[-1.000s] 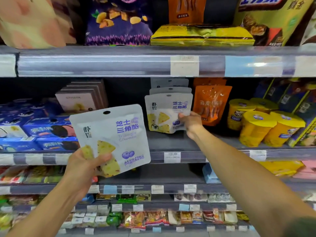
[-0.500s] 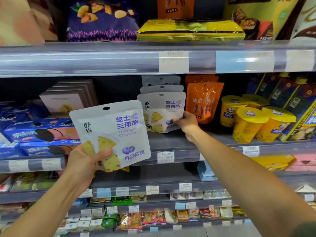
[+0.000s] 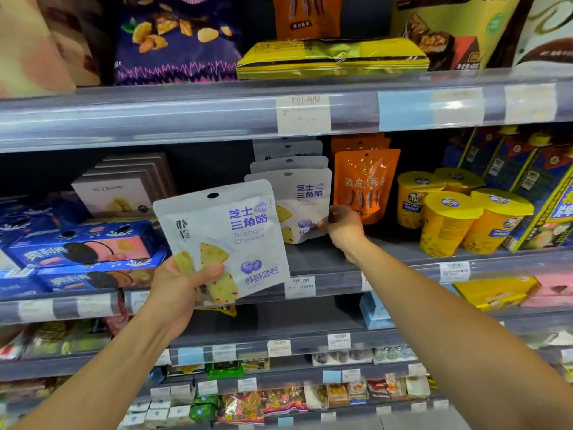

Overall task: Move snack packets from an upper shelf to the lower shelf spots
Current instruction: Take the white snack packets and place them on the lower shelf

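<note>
My left hand (image 3: 179,283) grips a white "Triangle Cheese" packet (image 3: 229,231) by its lower left corner, holding it upright in front of the shelf edge. Behind it, a row of the same white packets (image 3: 305,193) stands on the middle shelf (image 3: 313,259). My right hand (image 3: 342,228) reaches in and pinches the lower right corner of the front packet in that row. The held packet hides the left part of that front packet.
Orange pouches (image 3: 366,184) stand right of the white row, then yellow cups (image 3: 449,218). Blue biscuit boxes (image 3: 80,243) and pale boxes (image 3: 114,193) fill the left. A dark shelf level (image 3: 279,321) lies below, with small snacks (image 3: 263,401) lower still.
The view has shifted a little. My left hand carried its packet slightly right, overlapping the shelf row. My right hand stays at the front packet's lower right corner.
</note>
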`<action>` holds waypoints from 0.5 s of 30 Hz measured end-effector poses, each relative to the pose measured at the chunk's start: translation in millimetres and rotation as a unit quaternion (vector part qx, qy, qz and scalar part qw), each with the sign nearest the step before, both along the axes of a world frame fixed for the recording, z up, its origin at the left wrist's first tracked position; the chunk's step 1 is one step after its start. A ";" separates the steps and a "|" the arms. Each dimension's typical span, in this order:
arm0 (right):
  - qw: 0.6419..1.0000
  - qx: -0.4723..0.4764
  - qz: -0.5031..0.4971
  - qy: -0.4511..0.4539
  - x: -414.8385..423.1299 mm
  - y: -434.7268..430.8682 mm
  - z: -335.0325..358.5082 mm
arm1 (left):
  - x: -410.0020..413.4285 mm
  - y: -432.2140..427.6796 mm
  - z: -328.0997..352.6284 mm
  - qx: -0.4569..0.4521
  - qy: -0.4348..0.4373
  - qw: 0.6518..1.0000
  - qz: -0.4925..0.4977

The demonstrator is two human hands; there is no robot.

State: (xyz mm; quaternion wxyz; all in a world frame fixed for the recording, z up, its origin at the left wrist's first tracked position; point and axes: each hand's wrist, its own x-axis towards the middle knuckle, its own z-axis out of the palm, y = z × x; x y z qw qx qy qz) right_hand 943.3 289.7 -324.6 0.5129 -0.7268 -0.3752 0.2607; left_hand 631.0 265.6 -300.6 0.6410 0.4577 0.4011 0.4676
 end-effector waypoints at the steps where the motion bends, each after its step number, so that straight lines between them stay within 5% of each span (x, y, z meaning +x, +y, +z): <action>1: 0.999 0.023 -0.027 -0.008 0.2 -8.5 4.0 | 1.8 3.0 0.1 -0.001 0.001 1.000 -0.003; 3: 0.995 0.083 -0.028 -0.047 -2.5 -28.4 12.9 | 8.1 9.7 -0.2 -0.008 -0.002 1.000 -0.004; 9: 0.965 0.052 0.257 0.003 -24.2 -67.0 25.2 | 49.2 30.9 -2.6 0.002 0.008 1.000 -0.015; 15: 0.983 0.052 0.174 -0.015 -22.2 -61.2 4.9 | 87.6 47.6 -20.5 0.022 0.059 0.997 -0.039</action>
